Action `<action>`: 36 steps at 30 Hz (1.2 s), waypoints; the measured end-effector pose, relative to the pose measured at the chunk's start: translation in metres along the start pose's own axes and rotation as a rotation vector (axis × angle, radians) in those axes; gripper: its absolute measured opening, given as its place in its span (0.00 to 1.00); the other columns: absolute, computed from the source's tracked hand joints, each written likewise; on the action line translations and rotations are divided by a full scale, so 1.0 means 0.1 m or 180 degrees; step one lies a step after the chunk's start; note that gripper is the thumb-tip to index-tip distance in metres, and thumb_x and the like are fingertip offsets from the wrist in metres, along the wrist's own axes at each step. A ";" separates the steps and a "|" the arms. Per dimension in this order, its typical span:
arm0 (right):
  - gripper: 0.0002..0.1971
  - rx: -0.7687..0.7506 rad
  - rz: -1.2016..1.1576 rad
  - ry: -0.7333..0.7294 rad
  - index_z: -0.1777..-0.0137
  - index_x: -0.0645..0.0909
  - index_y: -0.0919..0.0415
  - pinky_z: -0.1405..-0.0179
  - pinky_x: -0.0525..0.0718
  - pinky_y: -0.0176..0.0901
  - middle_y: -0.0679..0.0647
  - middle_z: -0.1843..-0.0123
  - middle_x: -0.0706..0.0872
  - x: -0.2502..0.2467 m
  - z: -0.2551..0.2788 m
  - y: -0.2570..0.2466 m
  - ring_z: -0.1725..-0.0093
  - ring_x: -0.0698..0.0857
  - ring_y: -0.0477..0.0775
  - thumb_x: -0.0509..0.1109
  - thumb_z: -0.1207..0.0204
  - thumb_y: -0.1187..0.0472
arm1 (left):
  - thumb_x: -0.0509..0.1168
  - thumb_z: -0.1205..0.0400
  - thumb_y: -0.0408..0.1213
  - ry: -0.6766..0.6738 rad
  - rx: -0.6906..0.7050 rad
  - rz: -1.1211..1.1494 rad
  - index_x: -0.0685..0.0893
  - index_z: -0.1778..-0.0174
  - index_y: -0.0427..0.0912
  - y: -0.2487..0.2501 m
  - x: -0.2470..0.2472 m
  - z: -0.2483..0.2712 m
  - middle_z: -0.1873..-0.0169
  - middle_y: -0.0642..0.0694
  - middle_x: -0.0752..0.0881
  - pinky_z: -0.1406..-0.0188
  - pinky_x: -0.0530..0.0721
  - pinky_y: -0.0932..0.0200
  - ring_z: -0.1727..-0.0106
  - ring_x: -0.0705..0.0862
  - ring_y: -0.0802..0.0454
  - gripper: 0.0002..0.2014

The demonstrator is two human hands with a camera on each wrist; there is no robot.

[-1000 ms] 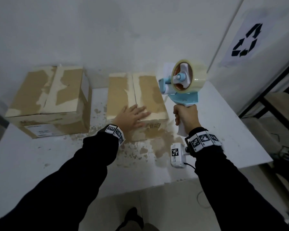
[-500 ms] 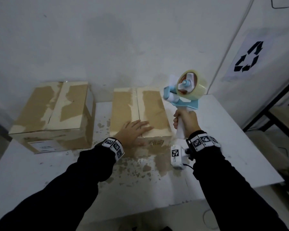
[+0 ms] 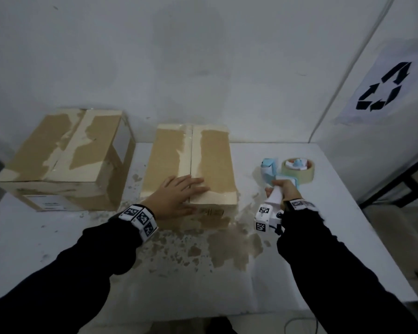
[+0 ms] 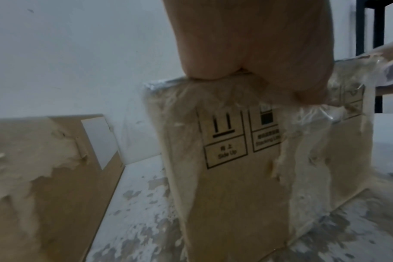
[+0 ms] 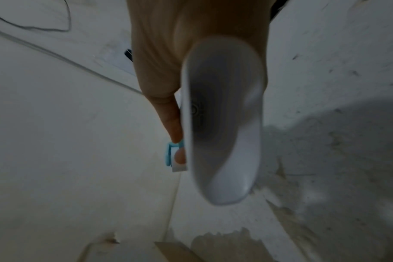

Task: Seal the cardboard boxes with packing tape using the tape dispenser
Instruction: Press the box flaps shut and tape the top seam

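The right grip [image 3: 281, 189] is curled round the white handle [image 3: 273, 198] of the dispenser [image 3: 275, 171], which lies low at the desk [image 3: 348, 213]; I cannot tell whether it touches the surface. In the right wrist view the handle's butt [image 5: 222, 124] fills the frame, with one finger [image 5: 171, 120] laid along its side toward the blue frame.

To the left of that grip, the left grip [image 3: 176, 198] lies flat, fingers straight, pressing the near end of the middle box [image 3: 212, 155] across its centre seam. The left wrist view shows the palm [image 4: 247, 44] on the top edge above the printed front face, with wrinkled clear tape [image 4: 325, 109] over the corner.

Beyond the right grip's knuckles sits the tape roll [image 3: 298, 168], flat side up. The dispenser looks light and rigid, best taken by the handle; its cutting edge is likely sharp, and the loose tape will cling and crumple. The box seems stiff enough but light, so it would probably slide unless pinned.

Further left of the left grip stands a second box [image 3: 65, 150], its paper skin torn in patches.

The desk is white, scarred with brown torn patches near both grips. Behind is a white wall; far right of the right grip hangs a recycling sign [image 3: 381, 88].
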State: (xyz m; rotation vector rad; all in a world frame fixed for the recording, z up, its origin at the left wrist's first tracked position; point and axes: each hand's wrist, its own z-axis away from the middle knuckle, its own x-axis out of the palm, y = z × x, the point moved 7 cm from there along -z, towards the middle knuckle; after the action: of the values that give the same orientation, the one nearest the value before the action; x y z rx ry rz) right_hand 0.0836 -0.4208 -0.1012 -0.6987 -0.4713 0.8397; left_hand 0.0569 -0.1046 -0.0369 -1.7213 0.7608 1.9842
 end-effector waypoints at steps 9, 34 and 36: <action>0.07 0.0177 0.0827 -0.0419 0.60 0.80 0.66 0.76 0.79 0.41 0.57 0.78 0.83 0.07 -0.51 0.26 0.77 0.81 0.53 0.67 0.24 0.62 | 0.40 0.23 0.70 0.0032 -0.0079 0.0003 0.53 0.20 0.64 0.04 -0.02 0.01 0.18 0.59 0.53 0.22 0.51 0.47 0.17 0.53 0.52 0.34; 0.18 -0.1739 0.3716 -0.0359 0.67 0.81 0.69 0.57 0.85 0.48 0.64 0.64 0.87 1.54 -0.06 -1.12 0.65 0.84 0.61 0.68 0.25 0.52 | 0.57 0.17 0.54 0.0436 -0.1150 0.1647 0.69 0.25 0.51 -0.66 -0.90 -0.27 0.23 0.52 0.63 0.30 0.66 0.59 0.25 0.68 0.55 0.25; 0.17 -0.2273 0.3915 -0.0431 0.62 0.82 0.72 0.55 0.84 0.48 0.67 0.61 0.85 2.00 0.19 -1.30 0.62 0.83 0.63 0.66 0.24 0.55 | 0.57 0.17 0.53 0.0467 -0.1346 0.1573 0.68 0.24 0.47 -0.93 -0.98 -0.43 0.24 0.48 0.64 0.31 0.67 0.60 0.26 0.70 0.51 0.26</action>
State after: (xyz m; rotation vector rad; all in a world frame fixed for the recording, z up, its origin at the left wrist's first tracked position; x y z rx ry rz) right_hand 0.2557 -0.3142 0.0268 -1.6628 -0.4370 1.9125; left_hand 0.1633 -0.0557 0.0430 -2.0900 0.9396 2.5122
